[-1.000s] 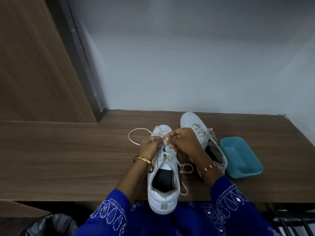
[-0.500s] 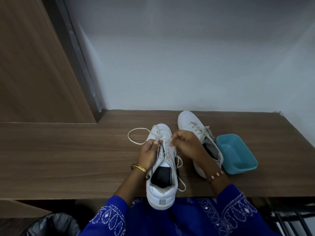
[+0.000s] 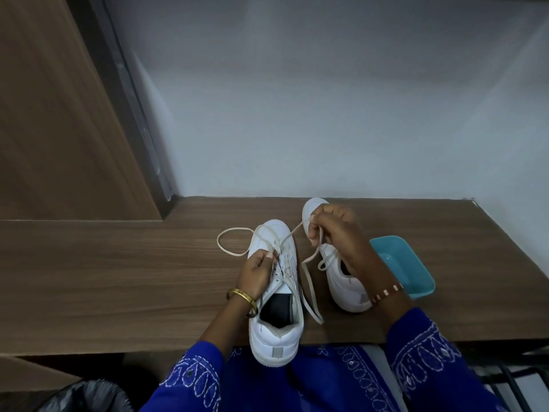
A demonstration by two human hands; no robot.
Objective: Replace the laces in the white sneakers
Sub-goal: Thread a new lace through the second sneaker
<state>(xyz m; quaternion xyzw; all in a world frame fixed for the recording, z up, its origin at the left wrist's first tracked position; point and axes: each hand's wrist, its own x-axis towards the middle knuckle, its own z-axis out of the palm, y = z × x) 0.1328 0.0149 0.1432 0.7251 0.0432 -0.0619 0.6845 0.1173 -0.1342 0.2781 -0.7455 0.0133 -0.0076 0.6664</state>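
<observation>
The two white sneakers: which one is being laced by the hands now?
The near sneaker, whose heel hangs over the table edge. The left hand pinches its lace at the eyelets; the right hand pulls that lace above the far sneaker.

A brown wood-grain worktop [image 3: 118, 278] carries two white sneakers: the near sneaker [image 3: 274, 316] overhangs its near edge, the far sneaker [image 3: 341, 281] stands to its right. A teal tray [image 3: 416, 281] lies right of them, just beside the far sneaker.

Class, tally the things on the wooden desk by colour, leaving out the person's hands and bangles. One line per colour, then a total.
White: 2, the near sneaker and the far sneaker
Cream: 1, the lace
Blue: 1, the tray
Total: 4
</observation>
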